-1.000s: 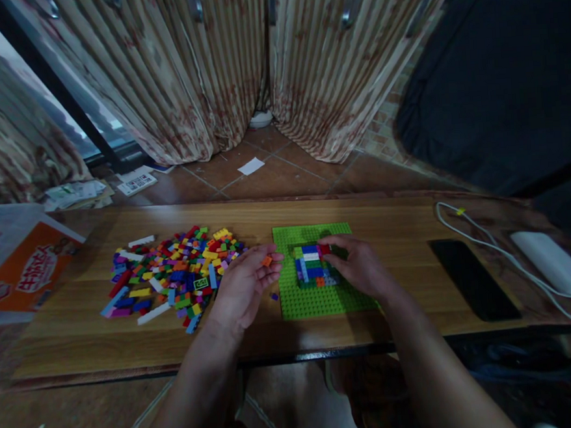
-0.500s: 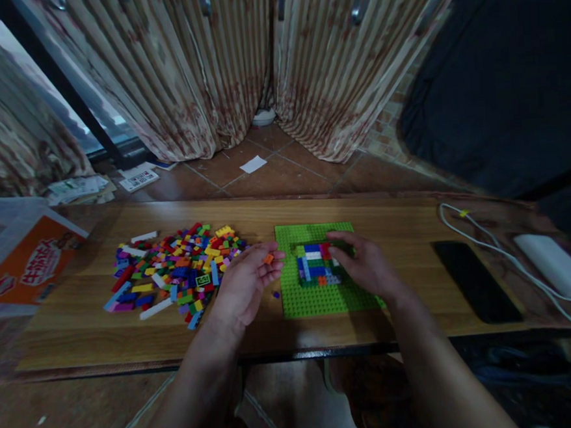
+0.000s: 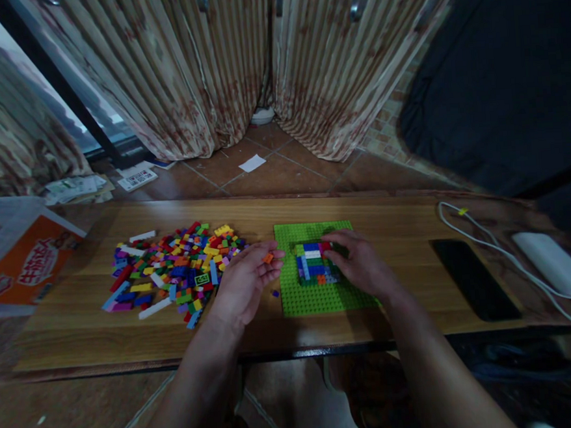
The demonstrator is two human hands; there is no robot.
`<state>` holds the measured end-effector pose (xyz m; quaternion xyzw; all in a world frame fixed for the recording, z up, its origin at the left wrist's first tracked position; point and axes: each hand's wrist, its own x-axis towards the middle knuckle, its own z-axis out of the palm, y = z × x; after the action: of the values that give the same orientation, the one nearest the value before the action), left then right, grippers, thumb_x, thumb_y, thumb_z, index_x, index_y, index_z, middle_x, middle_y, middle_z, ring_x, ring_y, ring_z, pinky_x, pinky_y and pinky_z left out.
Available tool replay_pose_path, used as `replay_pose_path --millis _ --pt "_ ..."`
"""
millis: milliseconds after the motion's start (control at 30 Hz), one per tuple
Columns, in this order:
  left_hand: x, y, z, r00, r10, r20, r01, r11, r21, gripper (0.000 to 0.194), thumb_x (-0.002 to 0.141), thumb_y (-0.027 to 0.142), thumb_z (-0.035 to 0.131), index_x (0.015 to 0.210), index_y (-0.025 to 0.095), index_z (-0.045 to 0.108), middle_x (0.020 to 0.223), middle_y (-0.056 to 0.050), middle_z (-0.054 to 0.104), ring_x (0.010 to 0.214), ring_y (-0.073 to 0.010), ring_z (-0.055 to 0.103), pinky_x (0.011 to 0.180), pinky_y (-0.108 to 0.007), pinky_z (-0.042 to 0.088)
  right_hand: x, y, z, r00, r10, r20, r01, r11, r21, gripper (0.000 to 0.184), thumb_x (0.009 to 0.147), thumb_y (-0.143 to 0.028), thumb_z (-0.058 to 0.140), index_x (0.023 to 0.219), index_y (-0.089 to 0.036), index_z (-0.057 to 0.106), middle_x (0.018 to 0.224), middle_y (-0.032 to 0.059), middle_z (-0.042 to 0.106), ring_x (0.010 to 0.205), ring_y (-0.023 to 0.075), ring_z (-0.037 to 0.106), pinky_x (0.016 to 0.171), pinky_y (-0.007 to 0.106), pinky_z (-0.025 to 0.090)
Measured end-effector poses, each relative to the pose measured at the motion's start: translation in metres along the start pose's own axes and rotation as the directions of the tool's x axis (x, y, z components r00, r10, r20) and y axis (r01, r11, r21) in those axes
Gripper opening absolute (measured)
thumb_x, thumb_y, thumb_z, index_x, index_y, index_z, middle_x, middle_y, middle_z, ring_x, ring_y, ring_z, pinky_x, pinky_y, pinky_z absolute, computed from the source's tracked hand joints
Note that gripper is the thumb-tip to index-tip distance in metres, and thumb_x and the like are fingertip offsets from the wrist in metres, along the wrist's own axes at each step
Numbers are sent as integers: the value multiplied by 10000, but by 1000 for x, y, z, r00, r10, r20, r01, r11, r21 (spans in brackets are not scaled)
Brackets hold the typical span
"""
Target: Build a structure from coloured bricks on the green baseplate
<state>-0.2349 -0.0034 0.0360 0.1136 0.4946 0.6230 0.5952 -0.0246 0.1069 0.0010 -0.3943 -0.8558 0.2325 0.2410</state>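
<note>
A low block of blue, white, green, red and orange toy bricks [image 3: 313,269] stands on the green baseplate [image 3: 301,303]. My right hand [image 3: 360,261] reaches over it from the right, thumb and forefinger closed on a red brick [image 3: 325,246] at its upper right corner. The other fingers hide part of that side. Just left of the baseplate, my left hand [image 3: 248,278] is turned palm up with a small orange brick [image 3: 268,258] held at its curled fingers. A tiny blue brick [image 3: 275,293] lies on the table beside this hand.
A heap of mixed bricks [image 3: 172,271] spreads over the left of the wooden table [image 3: 128,345]. At the left edge stands a clear plastic box [image 3: 29,258] with an orange label. Rightward lie a black phone [image 3: 473,279], a white power bank [image 3: 556,265] and a white cable [image 3: 503,251].
My right fingers drew back slightly from the red brick, then came in on it again. My left hand has stayed nearly still with the orange brick. The view shifted a little.
</note>
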Motion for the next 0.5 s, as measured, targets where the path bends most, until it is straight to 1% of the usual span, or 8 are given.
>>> replay_pose_path --millis 200,333,500 --pt "0 0 0 1000 7 -3 -7 1000 7 210 766 256 689 908 101 693 819 -68 701 694 -121 629 652 -218 496 0 -5 -2 998 -26 -65 21 997 -73 205 870 -248 613 1046 -221 713 1043 85 677 1040 271 578 940 471 467" --pt "0 1 1 1000 1 -1 -1 1000 3 204 771 251 681 906 99 693 810 -64 695 694 -121 627 644 -216 492 0 -4 -1 990 -46 -131 43 999 -26 197 873 -260 612 1042 -241 712 1033 73 683 1027 257 600 931 454 478" --pt "0 1 1 1000 -1 0 1 1000 4 208 776 247 676 919 96 686 815 -63 693 697 -119 626 652 -216 493 0 0 2 990 -49 -130 55 998 41 199 883 -277 612 1049 -252 717 1048 65 700 1013 234 623 924 425 491"
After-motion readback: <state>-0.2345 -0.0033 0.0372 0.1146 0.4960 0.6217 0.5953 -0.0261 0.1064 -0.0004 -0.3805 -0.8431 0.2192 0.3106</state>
